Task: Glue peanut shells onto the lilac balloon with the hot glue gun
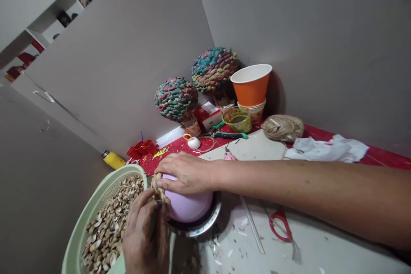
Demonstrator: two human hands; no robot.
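The purple ball (189, 205) sits in a bowl (199, 233), just right of the left hand (144, 227). That hand's bent fingers are at the shells (162, 195) on the ball's left side; I can't tell if they pinch one. The right hand (183, 173) lies wide over the top.

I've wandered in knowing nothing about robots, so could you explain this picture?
There's no machine here: these are a person's bare hands, seen from a camera worn on the head. The right hand rests on a purple ball sitting in a round dish. The left hand touches the ball's brown, crusted side; whether it pinches anything is hidden. Beside it, a green basket holds shells. Farther back are twine, an orange tub and colourful round ornaments.
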